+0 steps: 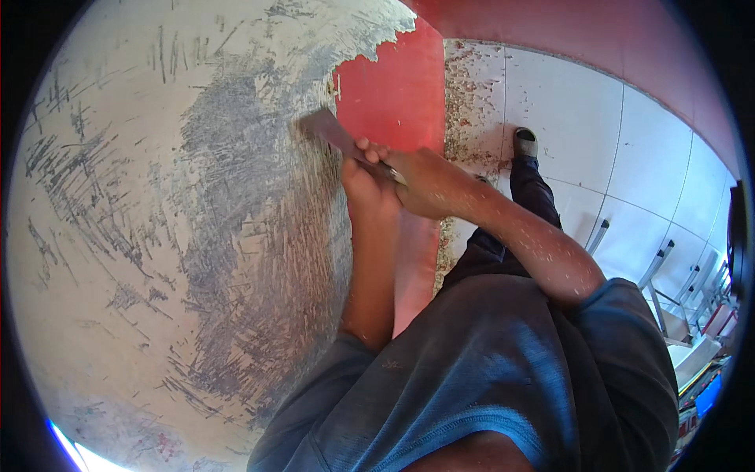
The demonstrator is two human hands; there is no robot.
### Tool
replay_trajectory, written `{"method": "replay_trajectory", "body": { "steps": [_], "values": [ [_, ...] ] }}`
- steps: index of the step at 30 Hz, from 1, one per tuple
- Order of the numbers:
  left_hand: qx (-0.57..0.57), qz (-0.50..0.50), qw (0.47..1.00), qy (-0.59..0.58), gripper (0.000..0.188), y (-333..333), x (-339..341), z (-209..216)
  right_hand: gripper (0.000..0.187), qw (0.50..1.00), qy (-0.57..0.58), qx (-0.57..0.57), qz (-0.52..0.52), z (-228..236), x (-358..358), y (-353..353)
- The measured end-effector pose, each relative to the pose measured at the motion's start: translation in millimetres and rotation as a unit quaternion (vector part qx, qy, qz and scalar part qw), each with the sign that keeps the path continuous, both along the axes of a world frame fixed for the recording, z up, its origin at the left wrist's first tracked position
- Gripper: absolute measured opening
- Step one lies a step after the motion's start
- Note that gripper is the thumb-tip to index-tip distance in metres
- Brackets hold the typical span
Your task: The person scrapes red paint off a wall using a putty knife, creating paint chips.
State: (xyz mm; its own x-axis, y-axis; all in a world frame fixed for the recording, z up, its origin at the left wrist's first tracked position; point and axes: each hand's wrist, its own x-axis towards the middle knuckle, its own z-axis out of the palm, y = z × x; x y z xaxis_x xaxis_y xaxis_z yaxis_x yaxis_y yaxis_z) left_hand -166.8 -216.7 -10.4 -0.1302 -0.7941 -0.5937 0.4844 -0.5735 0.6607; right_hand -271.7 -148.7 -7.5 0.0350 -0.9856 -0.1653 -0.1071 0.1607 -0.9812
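Observation:
Both of my hands are on a scraper with a wide, flat, dark blade (330,131). My left hand (370,187) is closed round it just behind the blade. My right hand (425,182) grips the handle end, close against the left one. The blade's edge meets the wall (259,181), on a scratched grey and cream patch. Just right of the blade, the red paint (393,90) still covers a strip of the wall, with a ragged, chipped border. My fingers partly hide the handle.
Paint chips (472,94) litter the white tiled floor (562,102) along the wall's foot. My shod foot (525,143) stands on the tiles. A red wall (598,31) closes off the far side. Metal-legged furniture (657,263) and a pile of mixed items (708,377) are at the right.

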Motion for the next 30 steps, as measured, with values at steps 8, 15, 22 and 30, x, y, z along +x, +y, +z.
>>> {"method": "replay_trajectory", "body": {
  "steps": [8, 15, 22, 30],
  "values": [
    [-0.011, -0.009, 0.998, -0.06, 0.015, 0, -7, 2, 0.032, 1.0, 0.007, 0.008, -0.011, -3, -8, -14],
    [0.014, -0.004, 0.999, -0.041, 0.016, -3, -14, -13, 0.025, 0.999, -0.004, -0.019, -0.034, -23, -2, -2],
    [-0.038, -0.044, 0.984, -0.166, 0.021, -54, -49, -16, 0.022, 0.999, 0.022, -0.022, -0.039, -19, -35, -49],
    [-0.192, -0.373, 0.853, -0.31, 0.03, 46, -27, -80, 0.021, 0.953, -0.209, 0.218, -0.041, -37, -56, 70]
  ]
}}
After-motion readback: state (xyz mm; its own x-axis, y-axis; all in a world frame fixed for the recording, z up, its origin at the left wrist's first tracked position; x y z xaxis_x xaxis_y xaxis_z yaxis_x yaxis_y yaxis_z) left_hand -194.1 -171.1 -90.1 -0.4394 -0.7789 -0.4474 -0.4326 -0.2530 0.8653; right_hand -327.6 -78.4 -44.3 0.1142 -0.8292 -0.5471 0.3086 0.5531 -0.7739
